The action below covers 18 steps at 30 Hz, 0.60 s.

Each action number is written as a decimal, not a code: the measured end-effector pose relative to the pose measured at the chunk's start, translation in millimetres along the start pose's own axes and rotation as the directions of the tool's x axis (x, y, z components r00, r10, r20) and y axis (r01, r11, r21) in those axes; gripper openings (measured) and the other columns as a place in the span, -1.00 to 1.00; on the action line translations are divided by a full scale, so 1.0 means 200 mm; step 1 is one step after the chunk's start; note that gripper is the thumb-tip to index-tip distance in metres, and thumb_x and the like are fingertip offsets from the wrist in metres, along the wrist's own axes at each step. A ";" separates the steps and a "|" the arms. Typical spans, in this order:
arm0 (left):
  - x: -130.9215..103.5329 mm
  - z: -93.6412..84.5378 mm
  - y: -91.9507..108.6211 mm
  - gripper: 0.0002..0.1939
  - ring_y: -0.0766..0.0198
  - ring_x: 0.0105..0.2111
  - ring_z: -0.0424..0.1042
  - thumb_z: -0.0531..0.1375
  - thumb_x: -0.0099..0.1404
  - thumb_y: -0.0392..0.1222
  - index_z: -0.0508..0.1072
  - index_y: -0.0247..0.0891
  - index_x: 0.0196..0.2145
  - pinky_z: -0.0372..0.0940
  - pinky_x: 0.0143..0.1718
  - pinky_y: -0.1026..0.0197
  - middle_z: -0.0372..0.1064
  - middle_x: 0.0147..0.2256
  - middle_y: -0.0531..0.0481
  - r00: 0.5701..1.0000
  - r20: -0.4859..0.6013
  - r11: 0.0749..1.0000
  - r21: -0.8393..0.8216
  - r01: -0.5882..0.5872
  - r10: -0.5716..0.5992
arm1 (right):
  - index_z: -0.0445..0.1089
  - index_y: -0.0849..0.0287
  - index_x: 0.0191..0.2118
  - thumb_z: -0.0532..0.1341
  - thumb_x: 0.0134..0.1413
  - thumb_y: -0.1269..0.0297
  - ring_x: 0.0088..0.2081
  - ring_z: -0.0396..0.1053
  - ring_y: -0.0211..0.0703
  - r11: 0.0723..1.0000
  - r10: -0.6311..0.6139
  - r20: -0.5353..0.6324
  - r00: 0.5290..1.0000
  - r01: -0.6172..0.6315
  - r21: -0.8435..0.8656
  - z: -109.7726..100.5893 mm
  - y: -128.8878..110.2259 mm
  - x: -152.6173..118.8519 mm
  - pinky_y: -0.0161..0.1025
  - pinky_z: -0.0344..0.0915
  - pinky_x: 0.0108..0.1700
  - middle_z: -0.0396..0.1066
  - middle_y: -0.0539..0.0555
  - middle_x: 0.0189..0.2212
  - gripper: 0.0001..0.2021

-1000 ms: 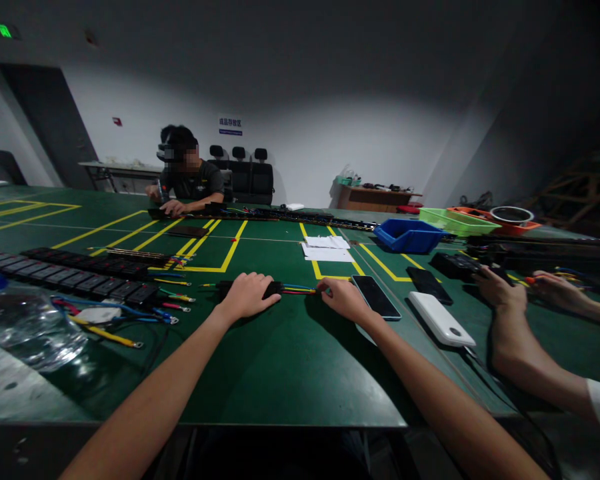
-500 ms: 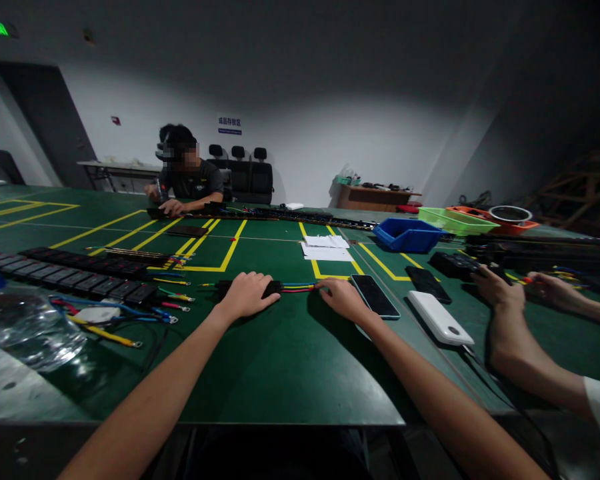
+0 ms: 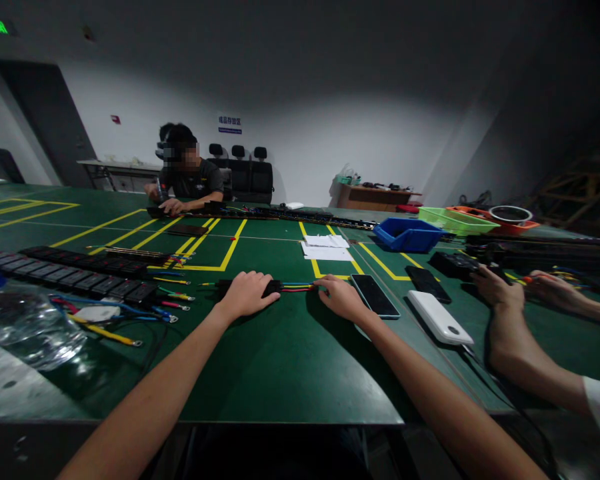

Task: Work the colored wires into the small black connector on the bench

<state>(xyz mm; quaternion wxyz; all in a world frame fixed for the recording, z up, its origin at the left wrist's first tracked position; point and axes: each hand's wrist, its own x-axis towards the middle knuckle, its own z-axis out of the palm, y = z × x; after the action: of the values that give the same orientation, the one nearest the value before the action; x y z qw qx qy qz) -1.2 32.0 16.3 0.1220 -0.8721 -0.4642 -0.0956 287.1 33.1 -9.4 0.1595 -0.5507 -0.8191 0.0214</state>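
Observation:
My left hand (image 3: 247, 294) lies over a black block (image 3: 272, 288) on the green table (image 3: 280, 360), its fingers wrapped round it. Blue, yellow and red wires (image 3: 297, 287) run from the block's right side to my right hand (image 3: 337, 297), whose fingers are closed on their ends. The wire tips are hidden under those fingers. More wire sticks out at the block's left end. A dark-screened phone (image 3: 375, 297) lies just right of my right hand.
Rows of black modules (image 3: 90, 280) with lugged cables and a plastic bottle (image 3: 30, 330) lie left. A white power bank (image 3: 440, 318), blue bin (image 3: 409, 235) and a person's hands (image 3: 500, 290) are right. Another person (image 3: 190, 177) sits opposite.

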 end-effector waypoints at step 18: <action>0.00 0.03 -0.01 -0.46 0.05 -0.20 0.47 -0.01 0.42 0.28 0.46 -0.23 -0.04 0.22 -0.22 0.09 0.51 -0.18 -0.15 1.000 -0.023 1.000 -0.017 -0.007 0.006 | 0.44 0.15 0.12 0.14 0.24 0.35 0.02 0.43 -0.07 0.999 -0.007 -0.045 0.999 0.009 0.047 0.05 0.05 0.02 -0.25 0.31 0.02 0.49 0.15 0.04 -0.64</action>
<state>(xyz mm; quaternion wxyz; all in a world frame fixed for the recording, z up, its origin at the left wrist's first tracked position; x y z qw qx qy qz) -3.1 35.4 11.6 0.1202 -0.8734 -0.4591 -0.1094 291.6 41.1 -19.7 0.1908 -0.5439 -0.8167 0.0275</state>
